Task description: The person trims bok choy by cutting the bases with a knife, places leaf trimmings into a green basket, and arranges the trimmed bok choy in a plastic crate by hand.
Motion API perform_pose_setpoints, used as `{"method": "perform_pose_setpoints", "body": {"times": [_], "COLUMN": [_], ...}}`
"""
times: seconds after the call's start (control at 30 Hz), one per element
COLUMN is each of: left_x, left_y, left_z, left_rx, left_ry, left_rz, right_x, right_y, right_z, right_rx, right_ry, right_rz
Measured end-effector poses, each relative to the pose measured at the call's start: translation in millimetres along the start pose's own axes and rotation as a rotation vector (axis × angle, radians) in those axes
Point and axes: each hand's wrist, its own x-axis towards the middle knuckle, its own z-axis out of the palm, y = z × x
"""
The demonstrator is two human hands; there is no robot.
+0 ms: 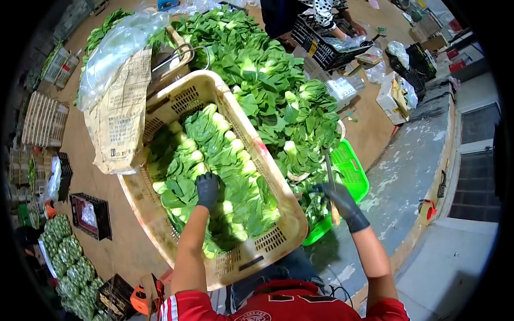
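Note:
A large cream plastic crate [267, 160] stands in front of me, with rows of bok choy [235, 176] laid in it. My left hand [208, 190], in a dark glove, rests on the bok choy inside the crate, fingers stretched out and slightly apart. To the right of the crate, my gloved right hand [345, 203] is closed around a knife [334, 213] with a wooden handle. Its long blade points away from me, over loose leaves. Beneath that hand is a bright green basket [350, 171] with leaves in it. More bok choy [278, 91] is heaped beyond the crate.
A brown paper sack [120, 109] and clear plastic sheet [120, 48] hang over the crate's far left end. Another person's hand [356, 29] is at a black crate [321, 45] at the back right. Bagged greens [69, 262] and a dark crate [90, 215] sit at left.

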Motion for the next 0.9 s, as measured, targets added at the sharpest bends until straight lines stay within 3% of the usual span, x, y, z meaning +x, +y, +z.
{"method": "perform_pose_setpoints", "body": {"times": [0.07,0.13,0.2,0.33,0.4,0.43,0.47,0.53,0.6,0.63,0.67,0.7,0.73,0.83,0.9], "left_x": [-15.8,-42.1,-72.4,-113.4,-116.5,-116.5,-116.6,-110.6,-97.2,-95.2,-91.3,-93.1,-93.2,-82.9,-79.7], "left_y": [-9.3,-26.0,-43.9,-30.4,0.1,19.8,35.8,87.7,122.9,139.6,156.7,169.5,191.7,230.2,242.5], "left_z": [-40.3,-68.8,-78.0,-153.3,-204.4,-238.1,-247.0,-284.9,-299.3,-298.1,-293.4,-287.2,-284.4,-268.2,-255.2], "left_rx": [-0.139,-0.285,-0.325,-0.482,-0.815,-0.944,-1.358,-1.614,-1.570,-1.605,-1.614,-1.460,-1.539,-1.606,-1.582], "left_ry": [0.027,0.073,0.153,0.282,0.243,0.191,0.141,0.119,0.039,-0.040,-0.068,-0.135,-0.163,-0.242,-0.327], "left_rz": [0.030,0.080,0.131,0.104,0.016,0.053,0.101,0.206,0.225,0.140,0.174,0.168,0.172,0.103,0.166], "right_x": [-34.7,-50.9,-39.6,-21.1,-16.3,-24.7,-20.5,-35.8,-53.3,-66.3,-60.3,-59.3,-70.2,-109.6,-121.8], "right_y": [31.7,24.6,46.0,30.6,11.8,-9.5,-11.0,-26.9,-37.5,-42.9,-19.8,-7.1,-4.3,10.1,30.8], "right_z": [-2.2,18.1,33.6,90.8,114.2,119.4,126.3,115.9,90.0,71.9,72.8,62.8,52.1,25.0,1.3], "right_rx": [-0.020,0.088,0.065,-0.222,-0.278,-0.287,-0.250,-0.140,0.075,-0.014,0.422,0.208,-0.011,-0.025,-0.162], "right_ry": [0.003,0.032,-0.118,-0.197,-0.288,-0.232,-0.216,-0.241,-0.293,-0.238,-0.169,-0.004,0.115,0.153,0.240], "right_rz": [-0.009,0.116,0.133,-0.460,-0.507,-0.615,-0.764,-0.786,-0.587,-0.423,-0.602,-0.689,-0.660,-0.580,-0.629]}}
